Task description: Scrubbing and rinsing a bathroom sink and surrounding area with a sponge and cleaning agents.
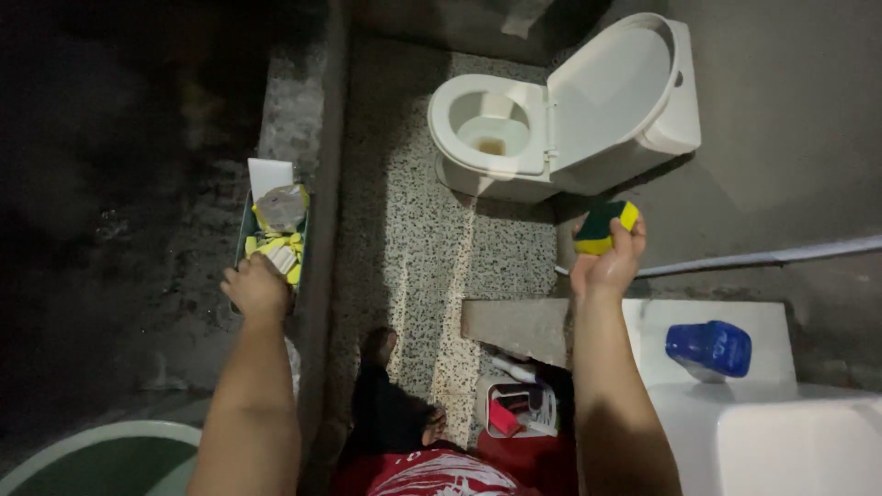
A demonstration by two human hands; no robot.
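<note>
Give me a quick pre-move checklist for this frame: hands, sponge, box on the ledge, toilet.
1. Right hand holds the sponge: ok, fingers wrapped on it, raised.
2. Sponge clear of the toilet: ok, apart.
3. Left hand at the box of supplies on the ledge: ok, on its near end.
4. Left hand holding anything: cannot tell, fingers hidden.
5. Toilet lid up: ok.
6. Blue bottle by the sink: ok, untouched.

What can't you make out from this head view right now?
- Left hand: its fingers dip into the box of supplies, so any grip is hidden.
- Area left of the ledge: too dark.
- Sink: cut off by frame edge.
- Sponge in right hand: underside hidden by fingers.
</note>
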